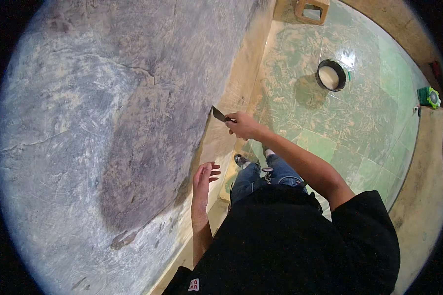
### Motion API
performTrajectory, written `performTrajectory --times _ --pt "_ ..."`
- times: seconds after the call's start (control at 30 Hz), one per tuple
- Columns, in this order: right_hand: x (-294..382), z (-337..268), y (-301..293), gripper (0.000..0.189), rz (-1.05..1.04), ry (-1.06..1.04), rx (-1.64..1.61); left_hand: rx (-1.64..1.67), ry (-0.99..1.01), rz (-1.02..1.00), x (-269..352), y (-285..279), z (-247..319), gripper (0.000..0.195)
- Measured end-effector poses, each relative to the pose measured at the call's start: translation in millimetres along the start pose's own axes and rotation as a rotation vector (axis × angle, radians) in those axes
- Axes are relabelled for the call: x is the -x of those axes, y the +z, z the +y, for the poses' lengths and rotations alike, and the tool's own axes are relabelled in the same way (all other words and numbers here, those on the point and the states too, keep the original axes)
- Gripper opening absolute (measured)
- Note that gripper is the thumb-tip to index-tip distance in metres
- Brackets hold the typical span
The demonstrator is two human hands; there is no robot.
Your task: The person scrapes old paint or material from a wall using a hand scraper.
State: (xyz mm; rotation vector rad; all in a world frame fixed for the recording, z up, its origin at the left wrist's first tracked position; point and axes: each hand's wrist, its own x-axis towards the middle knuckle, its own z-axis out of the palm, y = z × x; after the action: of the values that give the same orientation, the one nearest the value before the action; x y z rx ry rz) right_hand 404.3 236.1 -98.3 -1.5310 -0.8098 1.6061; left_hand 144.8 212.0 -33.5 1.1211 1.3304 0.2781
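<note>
My right hand is closed around the handle of a putty knife. The blade's outer end lies at the line between a mottled grey surface and the beige band beside it; whether it presses there I cannot tell. Nothing is in my left hand. Its fingers are apart and slightly bent, over or close to the beige band, and contact is unclear. Cracks, pale streaks and a darker shadowed patch mark the grey surface.
Pale smears cover much of the green tiled floor. On it stands a black bucket with cream-coloured contents. A brown open-sided stool or box is at the top. At the far right sits a green round-faced device by a beige ledge.
</note>
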Motion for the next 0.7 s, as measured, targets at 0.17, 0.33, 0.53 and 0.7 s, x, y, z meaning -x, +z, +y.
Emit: performTrajectory --times 0.17,0.33,0.53,0.7 --pt "5 5 13 0.028 0.128 -0.167 0.174 0.009 0.031 0.021 -2 -4 0 0.04" --pt "0 16 11 0.024 0.211 -0.294 0.329 0.014 0.024 0.037 0 -8 -4 0.039" --pt "0 11 15 0.025 0.145 -0.225 0.285 0.073 0.02 0.095 6 -10 -8 0.036" --pt "7 0 17 0.027 0.072 -0.135 0.176 0.045 0.014 0.051 10 -8 -6 0.042"
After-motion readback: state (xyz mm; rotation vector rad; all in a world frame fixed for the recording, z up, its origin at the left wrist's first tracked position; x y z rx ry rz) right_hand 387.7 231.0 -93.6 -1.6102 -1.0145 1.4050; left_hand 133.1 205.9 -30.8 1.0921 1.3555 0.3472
